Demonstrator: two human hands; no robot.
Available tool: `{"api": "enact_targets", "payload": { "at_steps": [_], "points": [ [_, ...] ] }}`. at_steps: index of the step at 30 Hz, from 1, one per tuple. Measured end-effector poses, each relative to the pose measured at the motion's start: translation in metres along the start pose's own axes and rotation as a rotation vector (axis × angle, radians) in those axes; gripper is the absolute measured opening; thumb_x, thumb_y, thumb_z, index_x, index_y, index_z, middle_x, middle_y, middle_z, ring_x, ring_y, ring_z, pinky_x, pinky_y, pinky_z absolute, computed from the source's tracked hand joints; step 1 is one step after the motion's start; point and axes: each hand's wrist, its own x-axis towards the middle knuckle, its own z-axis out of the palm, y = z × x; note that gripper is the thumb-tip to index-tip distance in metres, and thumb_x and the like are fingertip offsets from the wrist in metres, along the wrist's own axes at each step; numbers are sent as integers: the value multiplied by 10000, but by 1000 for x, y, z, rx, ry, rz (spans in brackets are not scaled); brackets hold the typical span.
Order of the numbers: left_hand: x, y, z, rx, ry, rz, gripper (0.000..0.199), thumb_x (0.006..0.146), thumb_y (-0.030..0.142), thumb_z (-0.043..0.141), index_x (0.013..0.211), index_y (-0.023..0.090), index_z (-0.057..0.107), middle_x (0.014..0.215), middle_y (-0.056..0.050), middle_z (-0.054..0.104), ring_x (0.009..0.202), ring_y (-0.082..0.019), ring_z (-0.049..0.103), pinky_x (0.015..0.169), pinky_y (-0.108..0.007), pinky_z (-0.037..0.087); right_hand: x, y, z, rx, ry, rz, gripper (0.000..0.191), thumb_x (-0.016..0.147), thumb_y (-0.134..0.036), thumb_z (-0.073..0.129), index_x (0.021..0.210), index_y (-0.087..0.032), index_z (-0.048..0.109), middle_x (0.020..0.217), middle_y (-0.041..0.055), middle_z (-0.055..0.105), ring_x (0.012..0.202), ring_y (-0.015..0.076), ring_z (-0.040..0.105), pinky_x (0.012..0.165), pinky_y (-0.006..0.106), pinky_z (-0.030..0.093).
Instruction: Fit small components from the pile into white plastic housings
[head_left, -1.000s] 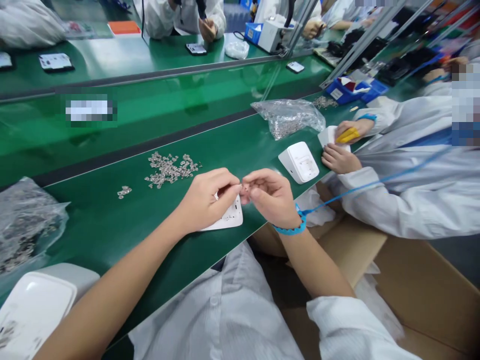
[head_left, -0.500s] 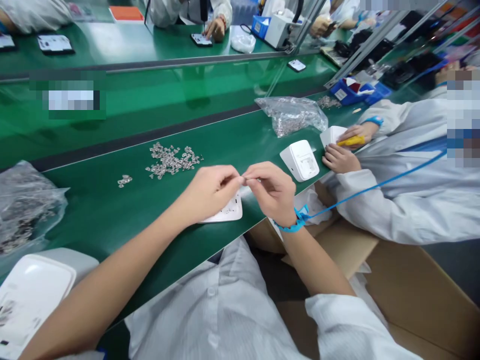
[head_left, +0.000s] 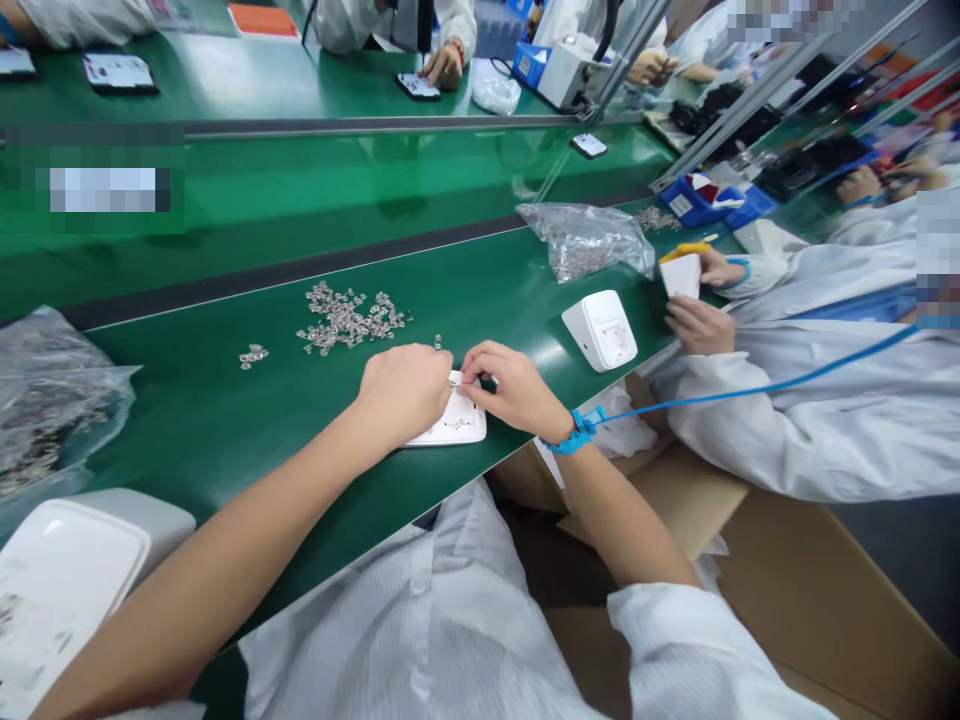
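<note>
A white plastic housing (head_left: 459, 425) lies on the green bench in front of me, partly covered by my hands. My left hand (head_left: 409, 393) is curled over its left part, fingers closed; what they hold, if anything, is hidden. At the housing's upper right edge, my right hand (head_left: 510, 385) has thumb and fingertips pinched together, and I cannot make out what is between them. A blue wrist strap (head_left: 576, 434) circles my right wrist. One small metal piece (head_left: 438, 341) lies just beyond my hands, and a pile of similar metal pieces (head_left: 349, 318) is spread farther back.
Clear bags of metal parts lie at left (head_left: 60, 400) and back right (head_left: 589, 240). White housings stand at lower left (head_left: 75, 550) and right (head_left: 604, 330). A co-worker's hand (head_left: 701, 325) holds a white part at right. A cardboard box (head_left: 840, 580) is below the bench edge.
My hands have come down from a joined pinch above the housing and moved apart onto it. A small metal piece now shows beyond them. The co-worker has raised the white part.
</note>
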Motion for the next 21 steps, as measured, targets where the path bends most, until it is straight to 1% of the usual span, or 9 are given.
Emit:
{"api": "enact_targets", "payload": {
  "at_steps": [3, 5, 7, 9, 11, 12, 14, 17, 21],
  "points": [
    [1, 3, 3, 40, 19, -45, 139, 858, 283, 622, 745, 217, 669, 720, -87, 662, 703, -288, 671, 582, -325, 401, 7, 3, -2, 30, -45, 47, 145, 854, -236, 725, 784, -189, 607, 899, 42, 634, 767, 157, 574, 691, 293, 470],
    [1, 6, 5, 71, 14, -62, 181, 878, 352, 627, 780, 215, 694, 750, -101, 686, 726, -303, 683, 576, -329, 394, 4, 3, 1, 55, 2, 51, 169, 856, -274, 745, 796, -191, 610, 869, 33, 633, 738, 152, 570, 667, 289, 474],
    [1, 9, 5, 98, 8, -60, 237, 892, 405, 617, 793, 209, 707, 762, -113, 700, 742, -319, 693, 563, -331, 381, -8, 0, 10, 71, 128, 30, 146, 879, -299, 733, 843, -200, 632, 899, 47, 660, 793, 173, 611, 703, 310, 510],
    [1, 10, 5, 126, 10, -58, 271, 897, 417, 606, 780, 196, 710, 759, -128, 704, 750, -332, 700, 551, -331, 367, -25, -5, 21, 59, 279, 0, 84, 906, -285, 704, 913, -216, 656, 973, 70, 701, 922, 210, 663, 813, 366, 554],
    [1, 11, 4, 142, 1, -55, 267, 893, 395, 601, 760, 190, 708, 752, -134, 704, 747, -331, 701, 547, -330, 363, -41, -9, 33, 36, 380, -31, 58, 917, -232, 675, 975, -235, 677, 1046, 84, 731, 1073, 248, 681, 938, 438, 563],
    [1, 11, 3, 143, -7, -56, 261, 888, 387, 602, 751, 192, 707, 749, -132, 704, 741, -326, 699, 545, -331, 365, -48, -11, 38, 28, 401, -46, 97, 916, -203, 661, 1000, -245, 688, 1077, 87, 741, 1135, 261, 675, 982, 469, 559],
    [0, 10, 3, 144, -19, -62, 245, 876, 384, 603, 752, 202, 710, 756, -124, 708, 732, -317, 693, 546, -337, 375, -56, -13, 44, 21, 408, -75, 170, 907, -167, 647, 1036, -258, 710, 1123, 87, 749, 1210, 279, 659, 1023, 509, 559],
    [0, 10, 4, 147, -6, -89, 240, 866, 396, 602, 767, 212, 719, 763, -116, 708, 726, -309, 685, 552, -347, 388, -59, -12, 48, 9, 416, -108, 222, 907, -154, 637, 1071, -268, 734, 1121, 80, 761, 1220, 289, 666, 1024, 530, 578],
    [-1, 9, 9, 127, 31, -86, 249, 857, 408, 614, 730, 212, 698, 745, -108, 698, 704, -298, 673, 544, -344, 373, -58, -8, 49, -14, 445, -137, 288, 917, -131, 619, 1145, -264, 735, 1121, 87, 764, 1228, 288, 670, 1014, 521, 603]
  ]
}}
